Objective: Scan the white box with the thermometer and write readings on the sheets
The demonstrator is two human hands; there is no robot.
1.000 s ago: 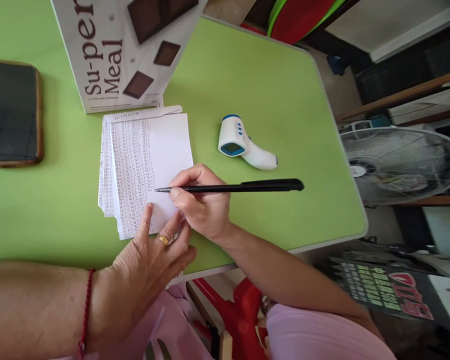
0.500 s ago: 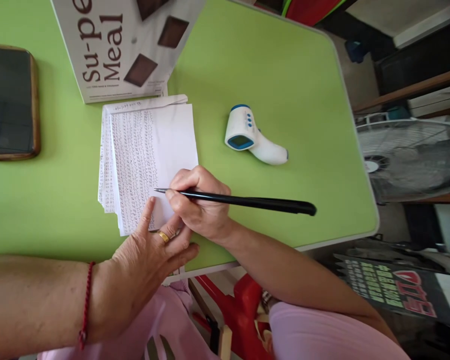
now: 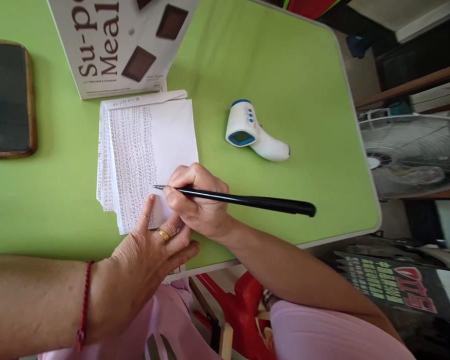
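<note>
Pen (image 3: 262, 201): pinched in right hand (image 3: 202, 212), tip at edge of handwriting (image 3: 133, 150).
Paper stack (image 3: 174, 132): on table (image 3: 303, 90), just beside box (image 3: 108, 45).
Left hand (image 3: 148, 255): loosely spread, resting on stack's near edge.

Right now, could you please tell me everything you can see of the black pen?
The pen is long, slim and black, with a glossy, plastic-looking barrel, a metallic-looking point and a thicker far end. The right hand grips it near the point. It slants slightly across the view, point leftward, its far end sticking out over the green table. The point is at the edge of the handwriting on the top sheet; whether it touches is hard to tell.
</note>
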